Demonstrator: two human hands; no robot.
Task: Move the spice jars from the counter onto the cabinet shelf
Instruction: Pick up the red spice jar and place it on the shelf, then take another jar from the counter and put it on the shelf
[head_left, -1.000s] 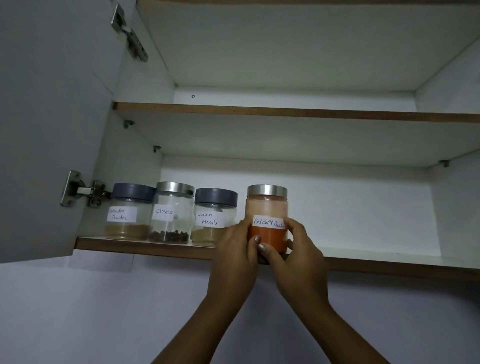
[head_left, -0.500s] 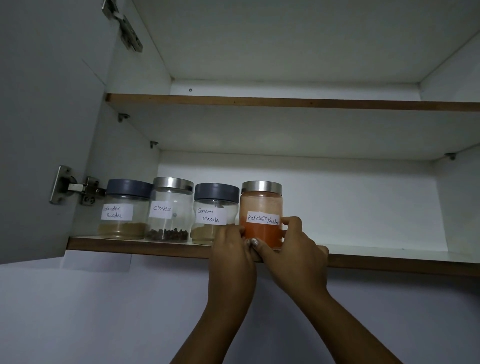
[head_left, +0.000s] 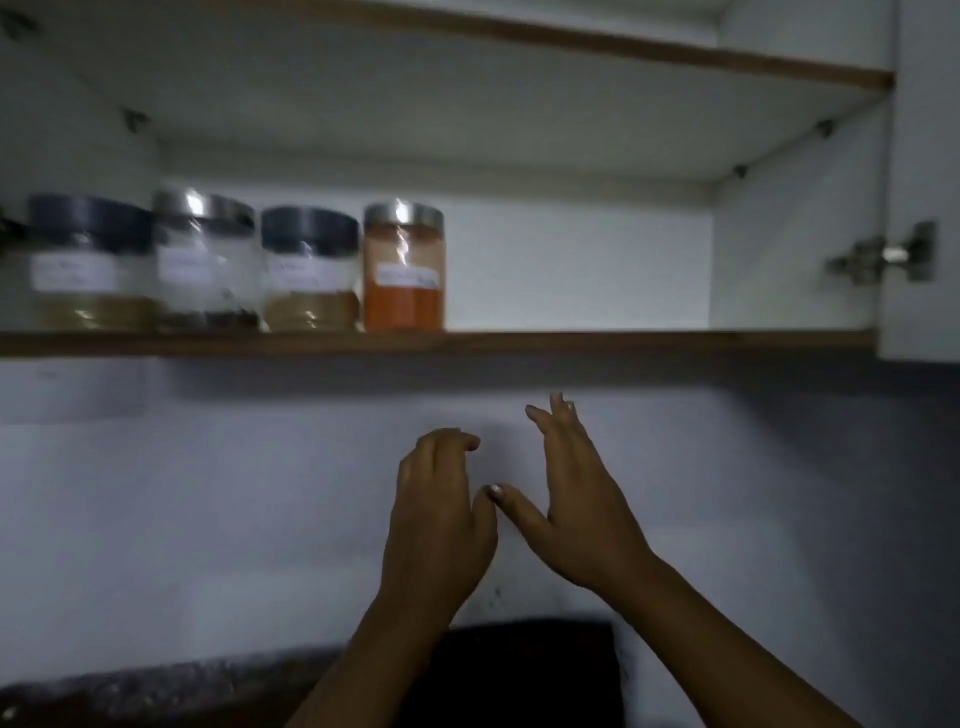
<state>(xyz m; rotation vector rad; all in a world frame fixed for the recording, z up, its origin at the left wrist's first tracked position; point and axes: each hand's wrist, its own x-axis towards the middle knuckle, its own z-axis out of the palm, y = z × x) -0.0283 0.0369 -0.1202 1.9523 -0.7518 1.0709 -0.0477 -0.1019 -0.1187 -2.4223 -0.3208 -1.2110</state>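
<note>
Both hands empty, below the shelf, in front of the white wall (head_left: 208, 493).

Left hand (head_left: 441, 514): fingers loosely curled, gripping nothing. Right hand (head_left: 582, 509): fingers straight and pointing up, thumb spread out towards the left hand, holding nothing. The hands are close together; right thumb tip is just beside the left hand, and I can't tell if they touch.

Jars: four in a row on the left part of the brown-edged lower cabinet shelf (head_left: 623, 343), all upright and packed side by side. From left:
- clear jar with dark lid and tan powder (head_left: 91, 262)
- clear jar with silver metal lid and dark bits at the bottom (head_left: 205, 260)
- second dark-lidded clear jar with tan powder (head_left: 310, 270)
- silver-lidded jar of orange-red powder (head_left: 404, 267), rightmost, above and left of the hands, well apart from both

Each has a white paper label; the text is too blurred to read.

Brown-edged upper shelf (head_left: 675, 54) is above. A metal hinge (head_left: 883, 257) on the right holds the white cabinet door (head_left: 924, 182). Dark speckled counter (head_left: 130, 686) is at bottom left, and a dark object (head_left: 519, 670) sits between the forearms, too dim to identify.
</note>
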